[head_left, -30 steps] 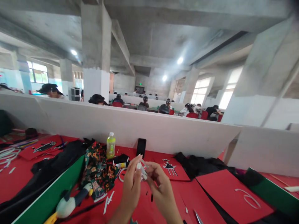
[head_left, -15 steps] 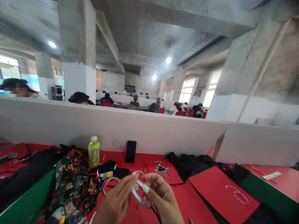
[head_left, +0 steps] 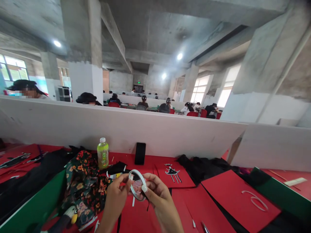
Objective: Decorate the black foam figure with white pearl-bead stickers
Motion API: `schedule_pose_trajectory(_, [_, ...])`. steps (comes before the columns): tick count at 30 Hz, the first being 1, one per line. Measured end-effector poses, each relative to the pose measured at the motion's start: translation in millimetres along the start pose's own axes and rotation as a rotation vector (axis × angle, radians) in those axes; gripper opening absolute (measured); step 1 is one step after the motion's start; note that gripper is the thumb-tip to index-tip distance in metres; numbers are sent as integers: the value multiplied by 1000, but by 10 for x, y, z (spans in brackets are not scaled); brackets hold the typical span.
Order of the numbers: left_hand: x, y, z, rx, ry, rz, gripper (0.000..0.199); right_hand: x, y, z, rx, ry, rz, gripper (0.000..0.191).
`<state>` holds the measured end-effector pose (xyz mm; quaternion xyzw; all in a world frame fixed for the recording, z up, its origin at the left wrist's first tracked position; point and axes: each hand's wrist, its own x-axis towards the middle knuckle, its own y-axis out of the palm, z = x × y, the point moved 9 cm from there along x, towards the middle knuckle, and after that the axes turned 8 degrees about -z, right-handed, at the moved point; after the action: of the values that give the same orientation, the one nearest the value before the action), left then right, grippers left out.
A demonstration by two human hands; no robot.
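Between both hands, above the red table, a narrow white roll of tape (head_left: 141, 176) is held up on edge. My left hand (head_left: 119, 191) pinches its left rim between thumb and fingers. On the other side, my right hand (head_left: 155, 191) grips the right rim, thumb in front and fingers curled behind. Through the ring's opening shows a small patch of white dots in rows (head_left: 137, 183), like stick-on gems. Behind my left hand is a partly hidden small yellow-labelled bottle (head_left: 118, 175).
A red sheet with a gem-dotted black figure (head_left: 173, 173) lies ahead. A phone (head_left: 140, 153) leans against the white partition (head_left: 145, 129). Left are a green drink bottle (head_left: 103, 154) and floral cloth (head_left: 84, 181). Right, a red board (head_left: 233, 194) carries a white loop (head_left: 259, 202).
Both hands have moved slightly left and up with the roll of tape. It has turned more face-on, and my left hand has shifted onto its left rim. The view has tilted slightly.
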<state>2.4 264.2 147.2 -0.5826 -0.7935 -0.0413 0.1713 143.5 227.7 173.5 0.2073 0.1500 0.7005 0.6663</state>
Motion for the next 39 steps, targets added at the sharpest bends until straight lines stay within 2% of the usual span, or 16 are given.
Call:
schedule_pose_trajectory(3, [61,15,198,-11,-131,6,38,78,-9,-31,-30,-38,-16,39])
schedule_pose_trajectory(7, [97,-6,224,38,-123,2,37,166,-16,-168,-35,6,-6,39])
schedule_pose_trajectory(13, [99,-23,16,188,147,-36,30,199,-74,-298,-55,63,-44,30])
schedule_pose_trajectory(16, [108,-9,39,241,180,-36,26,200,-58,-335,-32,82,-24,30])
schedule_pose_trajectory(20, [128,39,94,293,225,36,28,202,-47,-381,52,127,14,27])
schedule_pose_trajectory(25, [18,-13,-171,320,467,-15,37,229,-147,-419,140,184,-42,30])
schedule_pose_trajectory(27, [-71,40,-308,329,549,21,37,252,-204,-444,160,213,-76,32])
schedule_pose_trajectory(29, [-152,152,-396,325,603,111,38,282,-273,-457,163,217,-115,33])
schedule_pose_trajectory(33, [-266,426,-366,335,686,338,38,331,-372,-454,147,190,-149,34])
schedule_pose_trajectory(35, [-267,477,-294,364,715,356,38,340,-396,-458,135,193,-159,35])
schedule_pose_trajectory(39, [-239,437,-254,355,772,272,30,340,-385,-472,99,220,-148,34])
